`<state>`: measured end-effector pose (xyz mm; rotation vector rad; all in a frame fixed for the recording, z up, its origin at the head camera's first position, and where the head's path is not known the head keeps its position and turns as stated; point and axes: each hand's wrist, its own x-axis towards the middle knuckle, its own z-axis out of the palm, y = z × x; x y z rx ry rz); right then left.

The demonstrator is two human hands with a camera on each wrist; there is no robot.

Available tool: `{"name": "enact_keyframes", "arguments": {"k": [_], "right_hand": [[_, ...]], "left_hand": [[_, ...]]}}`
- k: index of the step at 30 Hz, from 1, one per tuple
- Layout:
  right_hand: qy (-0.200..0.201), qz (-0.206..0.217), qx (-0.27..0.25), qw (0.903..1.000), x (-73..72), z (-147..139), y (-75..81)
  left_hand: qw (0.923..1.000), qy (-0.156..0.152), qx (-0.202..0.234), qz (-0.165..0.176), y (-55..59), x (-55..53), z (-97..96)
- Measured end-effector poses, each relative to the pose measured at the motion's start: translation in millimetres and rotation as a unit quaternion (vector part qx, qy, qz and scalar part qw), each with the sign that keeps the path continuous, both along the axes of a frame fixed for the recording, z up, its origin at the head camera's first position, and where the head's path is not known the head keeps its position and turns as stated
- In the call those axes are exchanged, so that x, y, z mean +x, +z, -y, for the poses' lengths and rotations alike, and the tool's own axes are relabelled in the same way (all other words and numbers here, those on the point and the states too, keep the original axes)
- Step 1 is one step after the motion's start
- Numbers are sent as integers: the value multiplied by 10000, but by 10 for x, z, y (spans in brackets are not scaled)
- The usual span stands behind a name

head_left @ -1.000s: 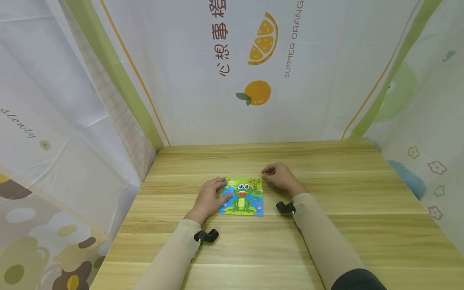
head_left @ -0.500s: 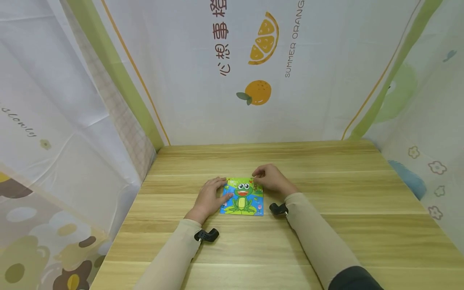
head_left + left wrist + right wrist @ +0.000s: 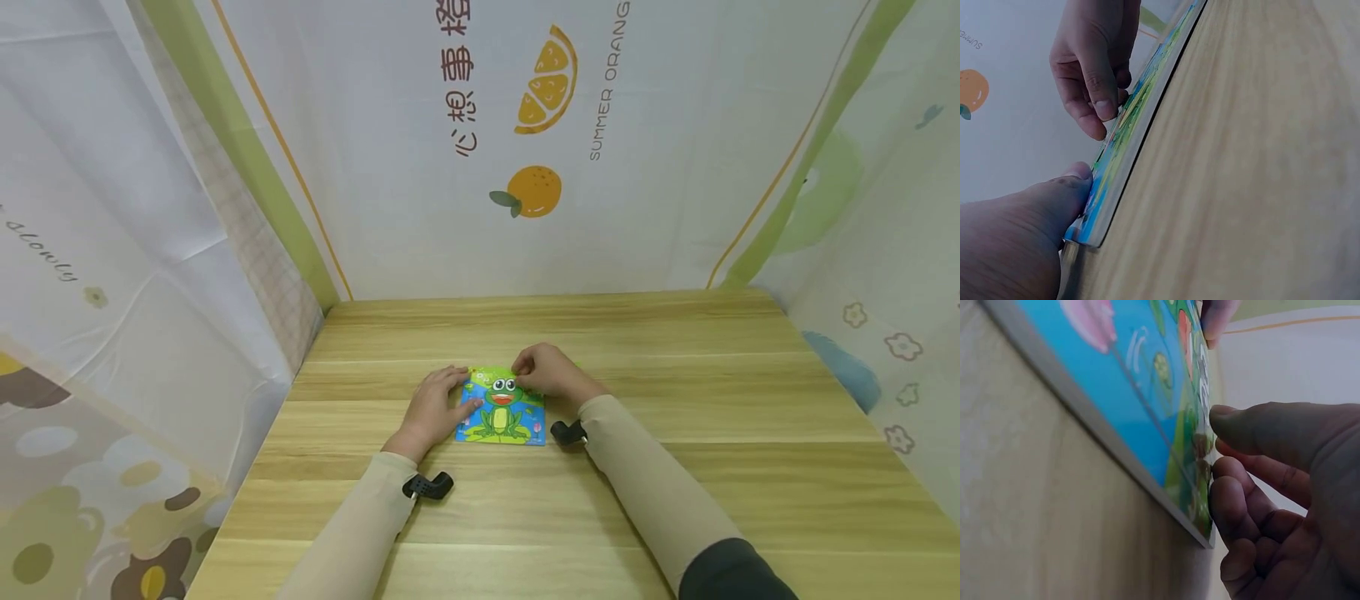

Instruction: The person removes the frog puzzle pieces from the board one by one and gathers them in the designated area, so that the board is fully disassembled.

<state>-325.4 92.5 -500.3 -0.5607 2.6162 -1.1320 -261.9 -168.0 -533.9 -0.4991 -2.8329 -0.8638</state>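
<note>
A thin square board (image 3: 498,423) printed with a green cartoon frog lies flat on the wooden table. My left hand (image 3: 431,408) rests at its left side, thumb over the picture and fingers along the far-left corner. In the left wrist view, the thumb (image 3: 1072,187) lies right at the board's edge. Over the board's far-right corner, my right hand (image 3: 551,372) has its fingers curled, with thumb and fingertips close to the picture beside the frog's eyes. The right wrist view shows the thumb (image 3: 1241,425) and curled fingers at the printed surface, with nothing visible between them.
The wooden table (image 3: 675,467) extends around the board on every side. A white curtain (image 3: 660,208) with orange prints hangs behind the table's far edge. More printed cloth hangs at left and right. A small black camera (image 3: 431,486) sits on the left wrist.
My right hand has moved left, from beside the board's far-right corner to over the picture near the frog's eyes. My left hand and the board have stayed in place.
</note>
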Motion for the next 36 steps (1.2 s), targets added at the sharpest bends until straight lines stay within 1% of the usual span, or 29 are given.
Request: {"name": "enact_keyframes", "arguments": {"k": [8, 15, 22, 29, 36], "right_hand": [[39, -42, 139, 9999, 5, 28, 9], [49, -94, 197, 9997, -8, 46, -38], [13, -32, 315, 9995, 9, 61, -13], [-18, 151, 320, 9994, 58, 79, -9], [-79, 140, 467, 9988, 84, 108, 37]], "left_hand": [[10000, 27, -58, 22, 9, 6, -6], [10000, 19, -49, 1, 12, 9, -3], [10000, 25, -66, 24, 21, 9, -3], [9999, 31, -84, 82, 29, 26, -9], [9999, 35, -35, 129, 47, 18, -13]]}}
